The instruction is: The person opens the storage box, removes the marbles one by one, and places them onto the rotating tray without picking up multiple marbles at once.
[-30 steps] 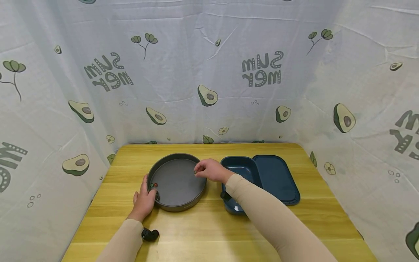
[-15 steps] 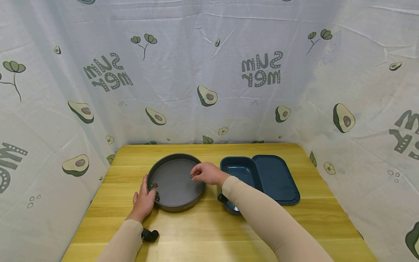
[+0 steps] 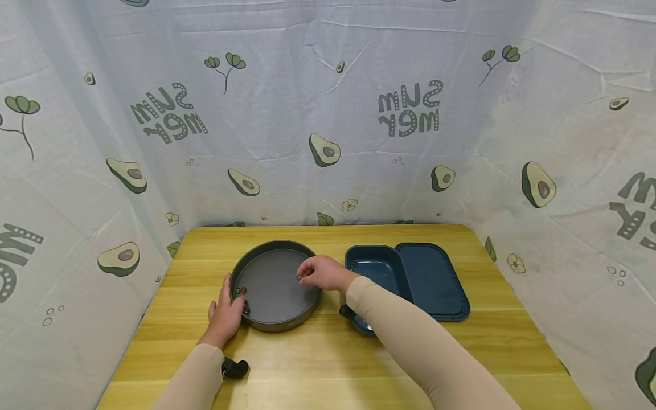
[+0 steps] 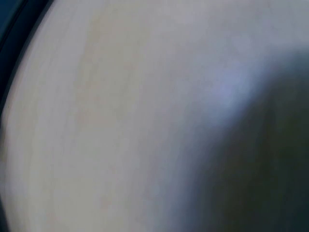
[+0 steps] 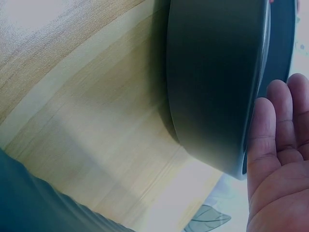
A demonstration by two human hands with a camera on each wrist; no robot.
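In the head view my left hand (image 3: 225,318) holds the near-left rim of a round grey cake pan (image 3: 274,326), fingers along the outside and thumb over the edge. Beside that thumb, inside the pan, lie a small red bead (image 3: 243,290), a green one (image 3: 238,290) and a few dark ones (image 3: 246,308). My right hand (image 3: 324,272) is over the pan's right side, pinching a small dark bead (image 3: 299,278) between thumb and forefinger. In the right wrist view its other fingers (image 5: 263,128) extend beside the pan's wall (image 5: 212,77); the pinch itself is out of that view.
Right of the pan stands a deep blue rectangular container (image 3: 381,267), partly under the right forearm, with small dark things (image 3: 354,265) in its far-left corner. A flat blue lid (image 3: 433,279) lies against its right side. A printed curtain (image 3: 287,188) hangs behind the wooden table (image 3: 287,370).
My right hand has moved left and slightly nearer, further over the pan, with the bead in its pinch. The blue container's far-left corner has come into sight. The left hand has stayed put.
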